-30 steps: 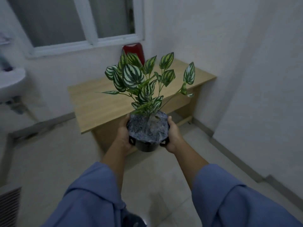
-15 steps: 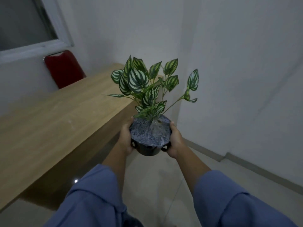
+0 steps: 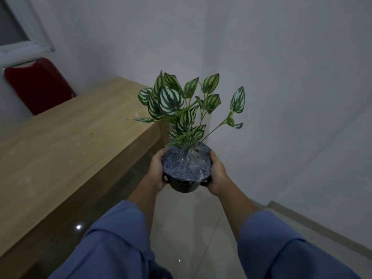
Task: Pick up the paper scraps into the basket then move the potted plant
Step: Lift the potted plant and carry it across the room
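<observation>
I hold the potted plant (image 3: 186, 168) upright in the air with both hands, to the right of the wooden table's end. It has striped green and white leaves and a black pot filled with grey gravel. My left hand (image 3: 158, 171) grips the pot's left side and my right hand (image 3: 217, 174) grips its right side. No paper scraps or basket are in view.
A long wooden table (image 3: 60, 154) runs along the left. A red chair back (image 3: 38, 85) stands behind it under a window frame (image 3: 26, 39). White walls meet in a corner behind the plant. Pale tiled floor (image 3: 191, 228) lies below my arms.
The view has swung right and closer to the table's end. The window has almost left the frame. The plant stays gripped in both hands.
</observation>
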